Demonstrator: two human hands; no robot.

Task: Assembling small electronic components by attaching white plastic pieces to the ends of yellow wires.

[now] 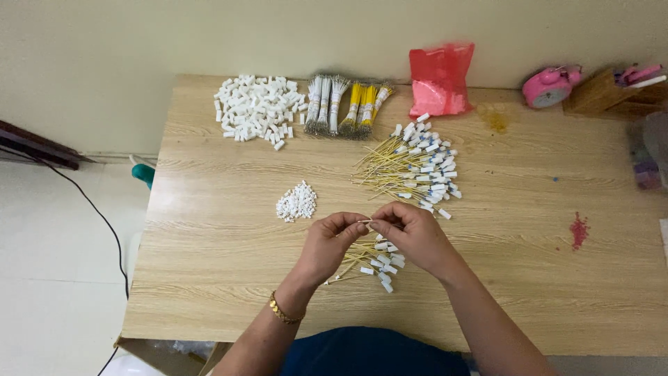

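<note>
Your left hand [330,244] and right hand [410,233] meet above the near middle of the wooden worktop [209,244]. The fingers of both pinch the same thin yellow wire [367,221] between their tips, so each hand is closed on it; whether a white cap sits on the end is too small to tell.

Directly under your hands lies a small pile of capped wires [372,263], close enough that a piece needs only a short drop. A larger fanned heap of capped yellow wires [414,170] rests farther back, near but apart from your fingers. To the left of your hands sits a little heap of tiny white connectors [297,202], within easy reach of the left hand.

Stock is kept at the far edge, out of the working zone: a big pile of white plastic housings [256,106], then bundles of white wires [324,104] and yellow wires [367,106] side by side, and a red plastic bag [440,78]. A pink alarm clock [548,86] and a wooden pen holder [604,92] stand at the far right corner.
</note>
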